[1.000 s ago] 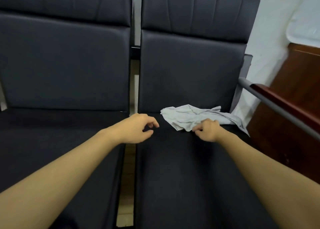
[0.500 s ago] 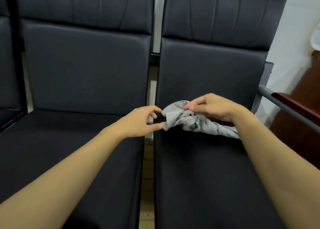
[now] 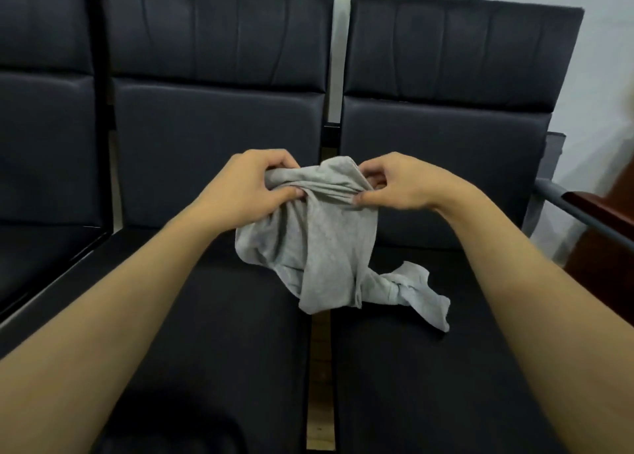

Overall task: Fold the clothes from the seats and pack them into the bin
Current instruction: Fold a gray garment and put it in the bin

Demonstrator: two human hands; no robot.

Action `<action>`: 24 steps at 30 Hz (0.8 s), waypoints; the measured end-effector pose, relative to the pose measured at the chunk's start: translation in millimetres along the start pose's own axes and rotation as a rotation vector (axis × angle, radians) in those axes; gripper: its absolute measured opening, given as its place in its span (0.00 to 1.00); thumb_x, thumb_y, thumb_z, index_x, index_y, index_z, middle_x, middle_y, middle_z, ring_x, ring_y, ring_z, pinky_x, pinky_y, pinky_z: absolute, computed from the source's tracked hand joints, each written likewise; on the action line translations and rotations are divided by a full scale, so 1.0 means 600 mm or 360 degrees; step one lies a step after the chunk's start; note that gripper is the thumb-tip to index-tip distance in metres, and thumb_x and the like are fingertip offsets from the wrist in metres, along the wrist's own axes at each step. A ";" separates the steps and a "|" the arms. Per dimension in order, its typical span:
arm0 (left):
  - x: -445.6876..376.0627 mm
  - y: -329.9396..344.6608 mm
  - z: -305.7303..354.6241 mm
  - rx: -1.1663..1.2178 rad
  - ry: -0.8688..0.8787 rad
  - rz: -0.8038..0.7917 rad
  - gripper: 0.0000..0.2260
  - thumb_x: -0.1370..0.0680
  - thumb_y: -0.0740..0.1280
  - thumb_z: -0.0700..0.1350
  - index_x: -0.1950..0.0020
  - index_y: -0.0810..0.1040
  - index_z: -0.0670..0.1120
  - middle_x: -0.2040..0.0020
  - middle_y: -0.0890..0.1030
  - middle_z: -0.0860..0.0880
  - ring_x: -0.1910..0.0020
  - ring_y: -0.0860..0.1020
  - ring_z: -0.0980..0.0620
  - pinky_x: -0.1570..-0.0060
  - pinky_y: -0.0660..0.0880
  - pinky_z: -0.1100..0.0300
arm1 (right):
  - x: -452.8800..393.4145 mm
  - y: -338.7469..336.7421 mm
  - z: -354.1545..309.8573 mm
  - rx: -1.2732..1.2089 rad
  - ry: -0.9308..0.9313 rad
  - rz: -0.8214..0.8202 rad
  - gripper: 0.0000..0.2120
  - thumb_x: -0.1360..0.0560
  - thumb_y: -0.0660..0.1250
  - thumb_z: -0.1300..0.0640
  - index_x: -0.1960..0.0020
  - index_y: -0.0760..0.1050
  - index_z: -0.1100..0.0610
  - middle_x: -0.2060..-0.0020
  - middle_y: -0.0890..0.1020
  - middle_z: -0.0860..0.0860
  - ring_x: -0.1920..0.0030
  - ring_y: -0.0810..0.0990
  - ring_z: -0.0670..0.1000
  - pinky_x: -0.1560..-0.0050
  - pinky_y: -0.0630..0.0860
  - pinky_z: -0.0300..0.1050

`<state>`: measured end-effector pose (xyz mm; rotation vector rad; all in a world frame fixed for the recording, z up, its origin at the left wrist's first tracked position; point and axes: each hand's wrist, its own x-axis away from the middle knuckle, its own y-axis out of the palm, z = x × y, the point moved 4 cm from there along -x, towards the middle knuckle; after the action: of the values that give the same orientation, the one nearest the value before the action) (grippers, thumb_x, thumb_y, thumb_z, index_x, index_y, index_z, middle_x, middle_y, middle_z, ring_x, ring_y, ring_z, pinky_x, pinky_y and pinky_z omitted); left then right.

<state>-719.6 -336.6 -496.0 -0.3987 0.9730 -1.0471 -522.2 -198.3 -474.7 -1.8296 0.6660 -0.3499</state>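
Since half a second ago the crumpled light-grey knit garment (image 3: 326, 244) has come up off the right-hand black padded seat (image 3: 429, 367), and both hands have risen with it and drawn closer to the camera's centre. The left hand (image 3: 250, 187) grips one bunched end of the upper edge, fingers curled round the cloth; the right hand (image 3: 394, 182) pinches the other end between thumb and fingertips. The stretch of fabric between them runs left to right, and the rest hangs below, twisted, with a knotted tail trailing down onto the right seat near the gap between the seats. Both hands are equally near, so the next move looks like pulling them apart to open the twist and find the garment's true edges. The adjoining black padded seat (image 3: 212, 333) on the left offers a flat spot for folding. A grey metal armrest (image 3: 576, 213) sits to the right, a pale wall (image 3: 607, 58) behind. No bin is in view.
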 end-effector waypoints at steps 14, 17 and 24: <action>0.027 -0.038 0.013 0.0358 -0.0215 -0.0255 0.24 0.30 0.76 0.64 0.43 0.77 0.52 0.58 0.85 0.53 0.58 0.78 0.56 0.51 0.75 0.60 | 0.011 -0.023 -0.087 -0.0518 -0.0277 0.0381 0.12 0.15 0.63 0.49 0.48 0.83 0.53 0.53 0.86 0.48 0.47 0.83 0.52 0.40 0.79 0.58; 0.030 -0.019 0.027 0.0114 -0.0130 -0.0374 0.27 0.29 0.76 0.66 0.34 0.76 0.58 0.51 0.85 0.54 0.52 0.83 0.56 0.49 0.80 0.55 | 0.012 -0.023 -0.100 -0.0529 -0.0338 0.0336 0.11 0.16 0.65 0.49 0.48 0.84 0.52 0.54 0.86 0.45 0.51 0.84 0.46 0.46 0.80 0.49; 0.030 -0.084 0.011 0.0085 -0.0097 -0.0037 0.06 0.22 0.75 0.49 0.55 0.84 0.49 0.56 0.85 0.45 0.60 0.80 0.53 0.56 0.76 0.53 | 0.022 -0.023 -0.079 -0.0382 -0.0371 0.0154 0.11 0.21 0.70 0.43 0.51 0.85 0.49 0.57 0.85 0.50 0.57 0.83 0.50 0.53 0.77 0.49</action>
<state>-738.9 -377.1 -466.4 -0.3965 0.8865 -1.0739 -533.3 -239.3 -446.4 -2.0181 0.6518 0.0100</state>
